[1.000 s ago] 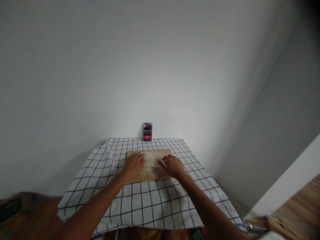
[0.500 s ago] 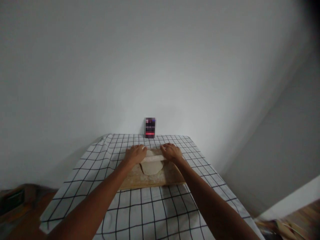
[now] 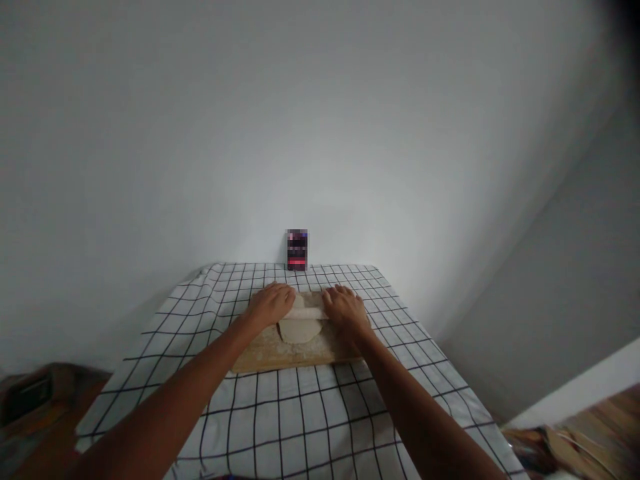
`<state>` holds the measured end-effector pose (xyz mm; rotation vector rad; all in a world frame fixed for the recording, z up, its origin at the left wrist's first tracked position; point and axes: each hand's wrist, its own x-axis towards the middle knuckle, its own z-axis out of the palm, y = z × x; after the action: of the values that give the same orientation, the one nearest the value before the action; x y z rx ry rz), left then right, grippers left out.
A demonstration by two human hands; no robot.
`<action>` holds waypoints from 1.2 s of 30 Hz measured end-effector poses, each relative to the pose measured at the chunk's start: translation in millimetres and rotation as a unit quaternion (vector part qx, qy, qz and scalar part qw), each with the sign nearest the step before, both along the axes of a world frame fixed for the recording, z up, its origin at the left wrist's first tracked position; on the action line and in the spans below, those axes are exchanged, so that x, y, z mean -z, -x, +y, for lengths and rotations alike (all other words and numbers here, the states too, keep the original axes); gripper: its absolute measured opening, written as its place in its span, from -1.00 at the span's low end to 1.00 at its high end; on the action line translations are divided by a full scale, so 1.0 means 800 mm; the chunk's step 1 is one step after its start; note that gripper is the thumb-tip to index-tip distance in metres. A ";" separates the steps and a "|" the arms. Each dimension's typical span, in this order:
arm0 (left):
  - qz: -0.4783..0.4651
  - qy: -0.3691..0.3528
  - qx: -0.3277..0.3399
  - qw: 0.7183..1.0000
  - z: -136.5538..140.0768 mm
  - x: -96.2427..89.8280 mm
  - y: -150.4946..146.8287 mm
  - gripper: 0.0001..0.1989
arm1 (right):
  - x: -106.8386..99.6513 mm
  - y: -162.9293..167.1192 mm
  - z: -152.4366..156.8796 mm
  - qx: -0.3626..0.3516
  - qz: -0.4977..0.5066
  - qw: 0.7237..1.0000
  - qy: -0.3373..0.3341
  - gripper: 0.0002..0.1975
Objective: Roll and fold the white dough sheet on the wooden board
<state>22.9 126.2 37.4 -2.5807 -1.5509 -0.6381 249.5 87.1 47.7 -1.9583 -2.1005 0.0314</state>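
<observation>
A pale rolling pin (image 3: 309, 313) lies crosswise over a flat sheet of dough (image 3: 300, 331). The dough rests on a floured wooden board (image 3: 285, 358). My left hand (image 3: 273, 303) is closed over the pin's left part, hiding that end. On its right part sits my right hand (image 3: 346, 308), with the fingers bent over the pin and pointing away from me. Dough shows on the near side of the pin and a little on the far side.
A white cloth with dark checks (image 3: 280, 413) covers the table. At its far edge a small dark upright object (image 3: 297, 251), blurred out, leans against the white wall (image 3: 320, 147). A brownish item (image 3: 37, 397) stands low at the left. Blurred objects (image 3: 560, 450) lie at the lower right.
Both hands stay on the rolling pin. The pin and right hand have come slightly toward me over the dough. The whole view has shifted a little.
</observation>
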 end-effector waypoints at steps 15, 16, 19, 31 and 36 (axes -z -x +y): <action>0.019 -0.057 -0.017 0.998 -0.114 0.027 -0.002 -0.49 | 0.055 -0.020 -0.073 -0.060 -0.001 0.992 -0.107 -0.40; 0.022 -0.053 -0.028 0.998 -0.111 0.024 -0.003 -0.49 | 0.050 -0.021 -0.066 -0.069 0.000 0.993 -0.100 -0.42; 0.028 -0.039 -0.058 0.997 -0.090 0.012 -0.005 -0.51 | 0.029 -0.016 -0.039 -0.088 -0.006 0.993 -0.075 -0.47; 0.033 0.125 -0.162 0.978 0.020 -0.023 -0.005 -0.52 | 0.001 0.004 0.078 -0.060 0.051 0.997 0.020 -0.45; 0.052 0.132 -0.171 0.975 0.021 -0.029 -0.009 -0.52 | -0.002 0.008 0.086 -0.048 0.059 0.997 0.029 -0.41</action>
<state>29.7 143.0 60.4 -2.3697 -2.0973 -0.2752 243.3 156.2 49.4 -1.8370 -2.1369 0.2250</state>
